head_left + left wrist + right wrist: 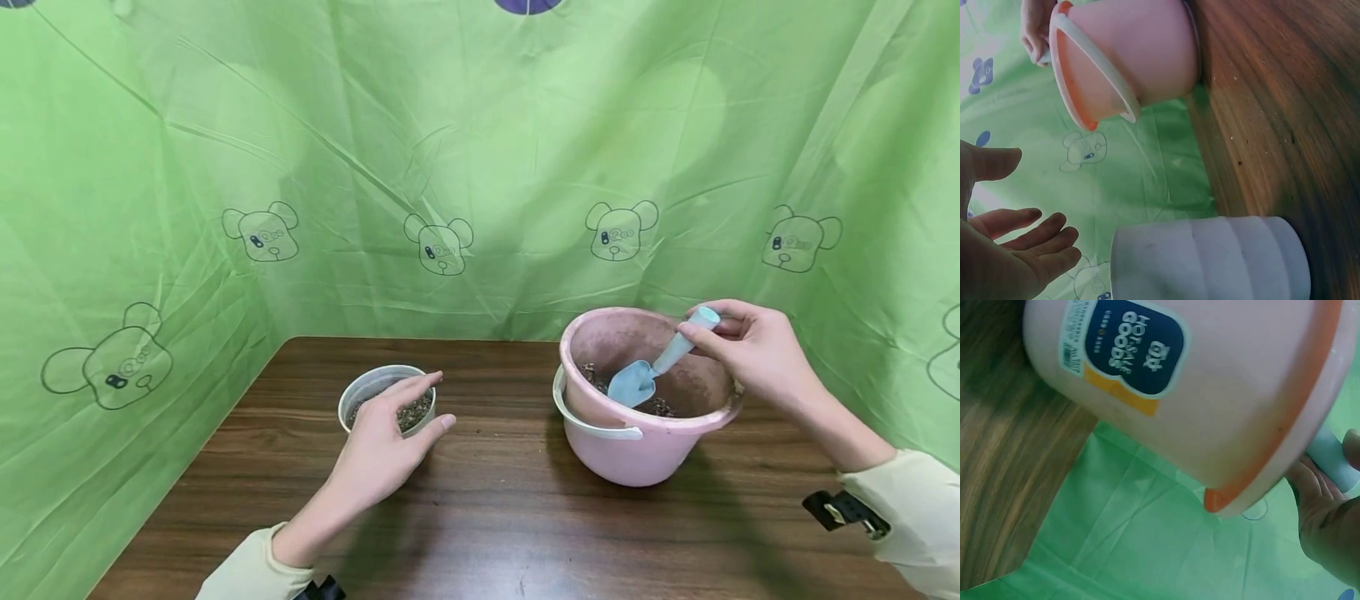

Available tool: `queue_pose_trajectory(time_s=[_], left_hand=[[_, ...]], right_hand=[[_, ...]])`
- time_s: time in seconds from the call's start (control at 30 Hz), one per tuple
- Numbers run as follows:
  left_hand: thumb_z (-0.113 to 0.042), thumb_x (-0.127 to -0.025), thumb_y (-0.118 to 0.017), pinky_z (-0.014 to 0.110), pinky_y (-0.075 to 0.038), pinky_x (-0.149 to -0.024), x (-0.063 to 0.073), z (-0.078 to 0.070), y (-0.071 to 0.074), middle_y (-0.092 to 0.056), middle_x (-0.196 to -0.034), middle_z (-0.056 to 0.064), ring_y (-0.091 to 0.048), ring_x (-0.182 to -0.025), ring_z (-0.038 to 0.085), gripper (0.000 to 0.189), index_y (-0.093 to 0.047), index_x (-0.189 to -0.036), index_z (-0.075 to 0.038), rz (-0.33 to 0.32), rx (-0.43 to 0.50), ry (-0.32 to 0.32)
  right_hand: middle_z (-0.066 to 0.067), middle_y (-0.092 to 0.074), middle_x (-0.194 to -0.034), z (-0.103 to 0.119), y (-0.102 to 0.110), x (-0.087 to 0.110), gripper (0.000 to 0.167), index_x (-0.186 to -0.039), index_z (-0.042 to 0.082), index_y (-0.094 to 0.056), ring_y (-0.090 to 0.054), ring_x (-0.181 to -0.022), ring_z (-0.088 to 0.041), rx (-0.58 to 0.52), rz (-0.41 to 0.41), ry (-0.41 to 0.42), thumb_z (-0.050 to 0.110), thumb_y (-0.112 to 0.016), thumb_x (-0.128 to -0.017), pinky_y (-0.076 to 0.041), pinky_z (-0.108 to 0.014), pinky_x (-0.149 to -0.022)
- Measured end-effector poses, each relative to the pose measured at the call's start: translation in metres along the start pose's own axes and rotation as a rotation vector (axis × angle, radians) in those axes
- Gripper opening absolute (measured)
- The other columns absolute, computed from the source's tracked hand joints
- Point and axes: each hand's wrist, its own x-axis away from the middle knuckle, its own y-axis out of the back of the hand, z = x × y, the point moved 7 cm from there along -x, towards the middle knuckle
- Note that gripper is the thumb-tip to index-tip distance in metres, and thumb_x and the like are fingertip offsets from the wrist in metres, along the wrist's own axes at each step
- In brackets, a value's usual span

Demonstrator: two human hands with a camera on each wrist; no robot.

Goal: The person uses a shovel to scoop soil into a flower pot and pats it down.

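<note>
My right hand [757, 346] pinches the handle of a light blue toy shovel [633, 383]. The shovel slants down into a pink bucket [630, 458], its scoop close over the dark soil [658, 407] inside. On the left, my left hand [382, 450] hovers by a white pot [367, 382] of soil, fingers straight and thumb spread apart. In the left wrist view that hand [1016, 250] is beside the ridged white pot [1210, 259], holding nothing. From the right wrist, the blue handle [1334, 459] shows in my fingers behind the bucket rim; the scoop is hidden.
Both containers stand on a dark brown wooden table [487, 517]. The bucket's white carrying handle [600, 429] hangs down its near left side. A green cloth [465, 167] with bear drawings walls in the back and sides. Small soil crumbs [1240, 163] lie on the wood.
</note>
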Motion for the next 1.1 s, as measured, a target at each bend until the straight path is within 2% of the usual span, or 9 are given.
queue_pose_trajectory(time_s=[0.1,0.2,0.33,0.47,0.53,0.67,0.77,0.93,1.1], left_hand=[[-0.024,-0.091,-0.084,0.048,-0.044,-0.114,0.0,0.0,-0.001,-0.065,-0.142,0.004,-0.056,-0.136,0.022,0.056,-0.067,-0.144,-0.014,0.006,-0.006,0.008],[-0.025,-0.091,-0.084,0.048,-0.043,-0.114,0.001,0.0,-0.003,-0.064,-0.143,0.004,-0.055,-0.137,0.022,0.057,-0.067,-0.144,-0.015,0.013,-0.013,0.016],[-0.025,-0.091,-0.084,0.048,-0.043,-0.114,0.001,0.001,-0.003,-0.065,-0.143,0.003,-0.055,-0.137,0.022,0.057,-0.067,-0.144,-0.015,0.015,-0.022,0.019],[-0.025,-0.09,-0.084,0.048,-0.044,-0.113,0.001,0.002,-0.003,-0.066,-0.142,0.001,-0.057,-0.135,0.021,0.056,-0.068,-0.143,-0.015,0.011,-0.027,0.015],[-0.025,-0.09,-0.084,0.048,-0.044,-0.113,0.001,0.002,-0.002,-0.066,-0.141,0.001,-0.057,-0.135,0.021,0.055,-0.068,-0.142,-0.015,0.011,-0.027,0.013],[-0.024,-0.091,-0.084,0.048,-0.043,-0.114,0.002,0.002,-0.002,-0.066,-0.141,0.001,-0.057,-0.135,0.021,0.055,-0.068,-0.142,-0.014,0.013,-0.028,0.009],[-0.024,-0.091,-0.084,0.048,-0.044,-0.114,0.002,0.003,-0.002,-0.066,-0.141,0.003,-0.057,-0.135,0.021,0.055,-0.068,-0.143,-0.014,0.018,-0.031,0.009],[-0.022,-0.091,-0.084,0.048,-0.044,-0.114,0.005,0.008,0.003,-0.065,-0.142,0.003,-0.056,-0.135,0.021,0.054,-0.068,-0.143,-0.014,0.021,-0.02,0.029],[-0.024,-0.092,-0.084,0.05,-0.043,-0.114,0.007,0.013,0.014,-0.067,-0.14,0.002,-0.056,-0.135,0.024,0.053,-0.069,-0.142,-0.013,0.014,-0.034,0.036]], right_hand=[[-0.002,-0.08,-0.09,-0.003,-0.004,-0.001,0.033,-0.119,-0.003,-0.069,-0.076,-0.082,-0.006,0.004,0.04,-0.015,0.024,-0.076,-0.1,-0.056,-0.016,-0.067],[-0.005,-0.08,-0.093,-0.005,-0.005,-0.001,0.036,-0.119,-0.003,-0.071,-0.075,-0.083,-0.004,0.053,0.046,-0.014,0.026,-0.077,-0.1,-0.056,-0.015,-0.069],[-0.007,-0.078,-0.089,-0.004,0.003,0.001,0.036,-0.111,0.002,-0.076,-0.069,-0.076,-0.001,0.253,-0.001,0.04,0.033,-0.083,-0.094,-0.051,-0.015,-0.063],[-0.004,-0.072,-0.078,-0.005,0.011,0.001,0.037,-0.105,0.005,-0.078,-0.059,-0.064,-0.009,0.391,-0.011,0.063,0.037,-0.088,-0.089,-0.046,-0.022,-0.052],[-0.004,-0.07,-0.077,-0.007,0.013,0.001,0.04,-0.108,0.003,-0.078,-0.058,-0.06,-0.011,0.384,0.017,0.032,0.037,-0.087,-0.089,-0.046,-0.025,-0.049],[-0.005,-0.073,-0.08,-0.016,0.017,0.0,0.044,-0.115,0.0,-0.076,-0.062,-0.062,-0.009,0.35,0.071,-0.03,0.038,-0.083,-0.094,-0.049,-0.026,-0.05],[-0.005,-0.075,-0.084,-0.021,0.023,0.001,0.043,-0.115,-0.003,-0.076,-0.062,-0.069,-0.006,0.362,0.076,-0.026,0.036,-0.08,-0.095,-0.049,-0.025,-0.055],[-0.003,-0.073,-0.08,-0.029,0.029,0.005,0.041,-0.112,-0.004,-0.077,-0.059,-0.067,-0.006,0.391,0.068,-0.002,0.034,-0.08,-0.096,-0.047,-0.024,-0.055],[-0.001,-0.069,-0.075,-0.035,0.034,0.011,0.036,-0.109,0.0,-0.078,-0.055,-0.064,-0.008,0.388,0.057,-0.01,0.033,-0.078,-0.097,-0.043,-0.026,-0.053]])
